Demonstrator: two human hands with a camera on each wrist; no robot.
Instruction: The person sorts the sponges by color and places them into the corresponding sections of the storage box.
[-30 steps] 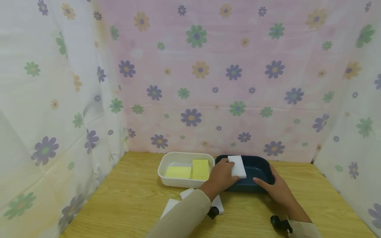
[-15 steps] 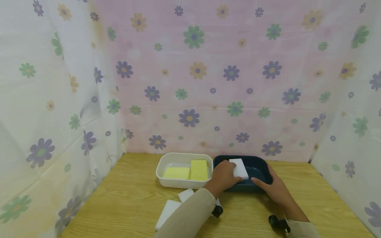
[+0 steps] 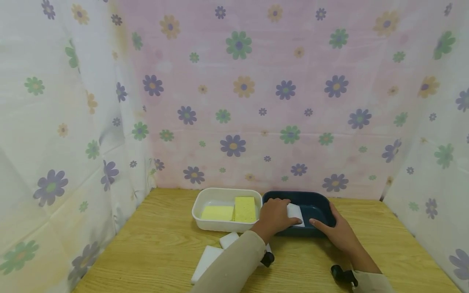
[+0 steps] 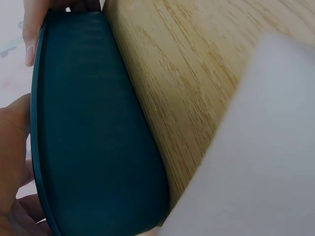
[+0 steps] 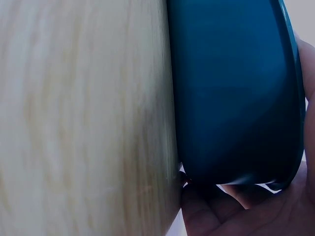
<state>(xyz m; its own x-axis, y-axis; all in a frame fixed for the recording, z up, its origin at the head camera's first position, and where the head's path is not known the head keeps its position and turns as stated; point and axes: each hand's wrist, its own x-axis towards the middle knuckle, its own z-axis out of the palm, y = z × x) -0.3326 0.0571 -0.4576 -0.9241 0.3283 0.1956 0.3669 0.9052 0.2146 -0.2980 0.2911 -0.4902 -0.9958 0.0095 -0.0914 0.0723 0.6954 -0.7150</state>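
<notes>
My left hand [image 3: 275, 215] holds a white sponge block [image 3: 295, 213] between thumb and fingers, low inside the left half of a dark blue plastic bin [image 3: 314, 213]. Part of the block is hidden behind the fingers. At the bin's right end, my right hand [image 3: 342, 235] grips the rim, thumb over the front edge and fingers round the side. The right wrist view shows fingers [image 5: 202, 211] curled about the end of the bin. On the table in front, white sponge blocks [image 3: 206, 262] lie partly under the left sleeve.
A white bin [image 3: 221, 225] touches or nearly touches the blue bin on its left. Inside it are a flat yellow sponge [image 3: 217, 213] and a yellow sponge standing higher [image 3: 245, 209]. A flowered curtain [image 3: 234, 101] closes off the back and both sides of the wooden table [image 3: 146, 244].
The white sponge block has gone down into the blue bin with my left hand, and less of it shows now. My right hand keeps its grip on the bin's end.
</notes>
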